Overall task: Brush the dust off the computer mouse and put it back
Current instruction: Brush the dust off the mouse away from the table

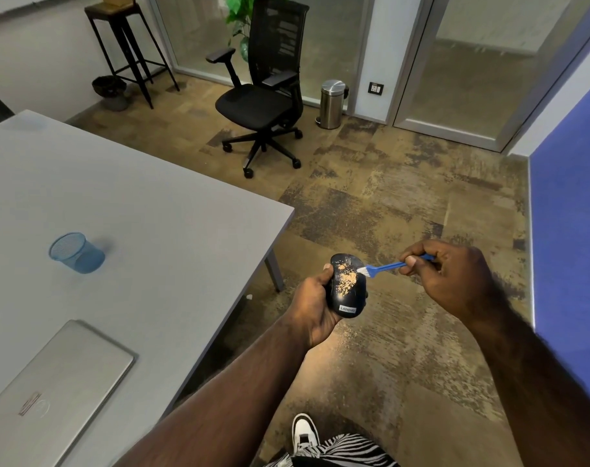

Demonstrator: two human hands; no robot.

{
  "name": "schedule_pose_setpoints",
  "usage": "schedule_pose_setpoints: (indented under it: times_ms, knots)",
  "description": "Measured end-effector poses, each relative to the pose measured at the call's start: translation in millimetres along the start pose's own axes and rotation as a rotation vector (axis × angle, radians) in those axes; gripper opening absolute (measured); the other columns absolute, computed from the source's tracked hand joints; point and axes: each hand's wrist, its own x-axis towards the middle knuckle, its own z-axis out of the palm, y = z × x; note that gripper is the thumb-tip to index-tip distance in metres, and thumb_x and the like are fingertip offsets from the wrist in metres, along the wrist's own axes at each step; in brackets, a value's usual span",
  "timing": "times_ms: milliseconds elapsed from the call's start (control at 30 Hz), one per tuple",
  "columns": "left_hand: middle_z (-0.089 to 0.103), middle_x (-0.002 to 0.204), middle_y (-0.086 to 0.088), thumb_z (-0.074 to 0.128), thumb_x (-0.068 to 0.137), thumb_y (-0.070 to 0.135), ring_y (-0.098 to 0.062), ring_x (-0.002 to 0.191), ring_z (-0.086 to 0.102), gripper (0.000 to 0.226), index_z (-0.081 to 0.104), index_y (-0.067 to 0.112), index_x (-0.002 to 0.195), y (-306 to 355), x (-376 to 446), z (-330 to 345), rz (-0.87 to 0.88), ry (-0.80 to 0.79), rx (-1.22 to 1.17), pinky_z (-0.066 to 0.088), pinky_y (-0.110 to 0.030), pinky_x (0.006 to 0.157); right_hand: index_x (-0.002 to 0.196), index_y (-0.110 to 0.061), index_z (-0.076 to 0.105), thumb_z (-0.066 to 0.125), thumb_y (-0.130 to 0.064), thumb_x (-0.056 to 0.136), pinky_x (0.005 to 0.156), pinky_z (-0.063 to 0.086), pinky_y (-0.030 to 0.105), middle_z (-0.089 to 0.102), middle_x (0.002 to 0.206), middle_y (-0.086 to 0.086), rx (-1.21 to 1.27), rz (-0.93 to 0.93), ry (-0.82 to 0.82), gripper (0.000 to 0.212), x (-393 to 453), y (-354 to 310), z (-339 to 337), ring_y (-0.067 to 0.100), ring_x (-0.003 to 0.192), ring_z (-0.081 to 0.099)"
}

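A black computer mouse (347, 291) with tan dust spread over its top is held in my left hand (312, 308), out over the carpet just past the table's corner. My right hand (455, 278) pinches a small blue brush (386, 266) by its handle. The brush's white bristles touch the mouse's upper right edge. My left palm and fingers wrap the mouse's left side and hide its underside.
A grey table (135, 203) fills the left, bearing a blue mesh cup (76, 252) and a shut silver laptop (54, 392). A black office chair (263, 96), steel bin (332, 104) and tall stool (128, 45) stand farther off. A blue wall (570, 230) is on the right.
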Motion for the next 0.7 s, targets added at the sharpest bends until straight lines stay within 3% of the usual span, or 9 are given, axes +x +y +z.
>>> schedule_pose_setpoints:
  times_ms: [200,300,400,567,700]
  knots:
    - [0.073,0.091,-0.02,0.029,0.104,0.037,-0.031,0.081,0.066,0.049,0.065,0.003,0.104,-0.4,1.0,-2.3,0.001,0.009,0.011,0.058,-0.037,0.071,0.086,-0.021,0.073,0.068,-0.002,0.085,0.058,0.055,0.016,0.068,0.07,-0.019,0.02,-0.015,-0.041,0.019,-1.5,-1.3,-2.8,-0.009,0.073,0.067]
    - [0.073,0.091,-0.02,0.029,0.104,0.036,-0.031,0.084,0.065,0.048,0.064,0.002,0.102,0.0,-1.2,-1.2,-0.008,0.011,0.006,0.059,-0.036,0.07,0.085,-0.023,0.071,0.067,-0.002,0.085,0.054,0.05,0.008,0.067,0.069,-0.02,0.028,0.011,-0.007,0.021,-0.4,-0.1,-5.4,-0.011,0.071,0.066]
    - [0.066,0.106,-0.022,0.029,0.104,0.036,-0.031,0.087,0.063,0.047,0.06,0.001,0.111,2.0,-3.8,3.8,-0.012,0.012,0.033,0.057,-0.037,0.074,0.088,-0.018,0.072,0.066,-0.003,0.087,0.052,0.044,0.003,0.066,0.069,-0.021,0.053,0.035,0.041,0.016,0.8,0.0,-0.5,-0.011,0.067,0.066]
    - [0.056,0.128,-0.026,0.029,0.104,0.034,-0.034,0.092,0.06,0.052,0.05,-0.004,0.132,1.9,-8.8,8.8,-0.013,0.012,0.053,0.049,-0.043,0.087,0.09,-0.021,0.073,0.063,-0.01,0.09,0.063,0.061,0.034,0.066,0.069,-0.019,-0.013,0.19,0.1,0.015,4.4,5.9,13.0,0.003,0.064,0.069]
    - [0.057,0.126,-0.026,0.029,0.104,0.034,-0.034,0.093,0.061,0.053,0.048,-0.005,0.134,3.0,-10.5,7.7,-0.013,0.01,0.059,0.049,-0.043,0.088,0.082,-0.033,0.067,0.061,-0.013,0.092,0.067,0.059,0.031,0.071,0.063,-0.013,0.125,0.294,0.145,0.023,3.3,7.5,13.2,0.002,0.062,0.07]
